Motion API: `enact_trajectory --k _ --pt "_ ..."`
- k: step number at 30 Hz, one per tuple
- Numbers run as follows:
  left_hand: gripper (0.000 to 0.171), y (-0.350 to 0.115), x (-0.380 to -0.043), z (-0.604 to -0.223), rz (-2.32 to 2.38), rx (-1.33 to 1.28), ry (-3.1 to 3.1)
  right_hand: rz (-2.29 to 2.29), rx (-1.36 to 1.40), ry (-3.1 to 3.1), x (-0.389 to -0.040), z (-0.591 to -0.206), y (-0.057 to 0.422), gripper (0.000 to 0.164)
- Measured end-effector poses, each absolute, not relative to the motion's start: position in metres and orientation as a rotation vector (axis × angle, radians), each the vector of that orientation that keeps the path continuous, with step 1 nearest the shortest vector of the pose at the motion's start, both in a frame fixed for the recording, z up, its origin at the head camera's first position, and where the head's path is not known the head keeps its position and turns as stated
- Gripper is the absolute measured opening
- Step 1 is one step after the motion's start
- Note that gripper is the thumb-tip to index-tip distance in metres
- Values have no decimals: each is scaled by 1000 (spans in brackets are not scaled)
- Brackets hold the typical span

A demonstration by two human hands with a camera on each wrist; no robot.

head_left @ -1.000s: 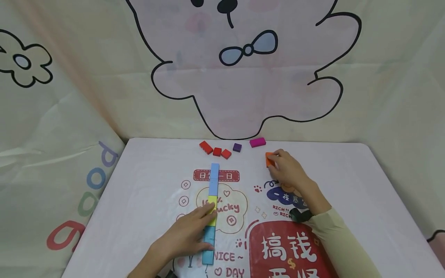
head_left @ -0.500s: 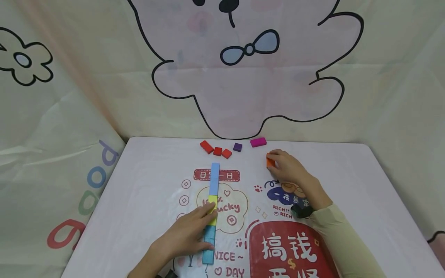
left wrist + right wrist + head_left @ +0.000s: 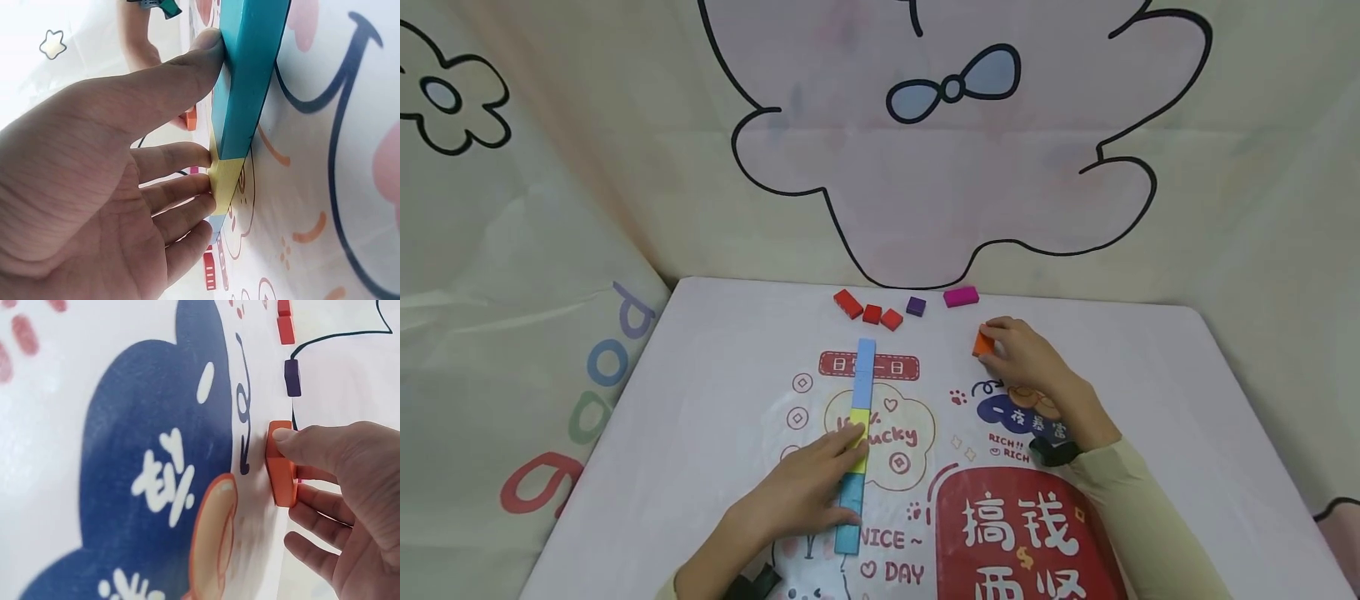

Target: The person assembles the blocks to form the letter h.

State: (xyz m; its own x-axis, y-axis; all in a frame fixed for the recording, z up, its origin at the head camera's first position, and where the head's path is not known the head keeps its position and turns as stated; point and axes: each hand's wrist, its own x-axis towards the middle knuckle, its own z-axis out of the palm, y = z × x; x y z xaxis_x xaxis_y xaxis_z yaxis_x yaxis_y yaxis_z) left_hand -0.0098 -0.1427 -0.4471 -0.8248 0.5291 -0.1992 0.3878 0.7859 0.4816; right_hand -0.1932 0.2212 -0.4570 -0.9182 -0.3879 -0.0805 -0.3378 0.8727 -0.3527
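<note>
My right hand [image 3: 1026,354] pinches an orange block [image 3: 281,465] between thumb and fingers, close over the tabletop at the back right. In the right wrist view, the thumb lies on its face and a line crosses its middle. A straight row of blocks runs away from me at the centre: teal blocks [image 3: 250,75] nearest, a yellow block [image 3: 226,181] in the middle, light blue blocks [image 3: 864,375] at the far end. My left hand [image 3: 808,487] rests along this row with fingers extended, thumb touching the teal part and fingertips on the yellow.
Near the table's back edge lie several small red blocks [image 3: 872,314], a dark purple block [image 3: 916,306] and a magenta block [image 3: 961,297]. The white tabletop [image 3: 1157,400] bears printed drawings and lettering. A fabric backdrop [image 3: 625,167] rises behind and at the sides.
The orange block has tilted slightly in my right hand, which has come a little nearer to me. My left hand stays on the row. The head view has shifted slightly downward.
</note>
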Motion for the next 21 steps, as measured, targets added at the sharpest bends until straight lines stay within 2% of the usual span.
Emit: enact_trajectory --k 21 --pt "95 -142 -12 -444 595 698 2639 -638 -620 2911 -176 -464 228 55"
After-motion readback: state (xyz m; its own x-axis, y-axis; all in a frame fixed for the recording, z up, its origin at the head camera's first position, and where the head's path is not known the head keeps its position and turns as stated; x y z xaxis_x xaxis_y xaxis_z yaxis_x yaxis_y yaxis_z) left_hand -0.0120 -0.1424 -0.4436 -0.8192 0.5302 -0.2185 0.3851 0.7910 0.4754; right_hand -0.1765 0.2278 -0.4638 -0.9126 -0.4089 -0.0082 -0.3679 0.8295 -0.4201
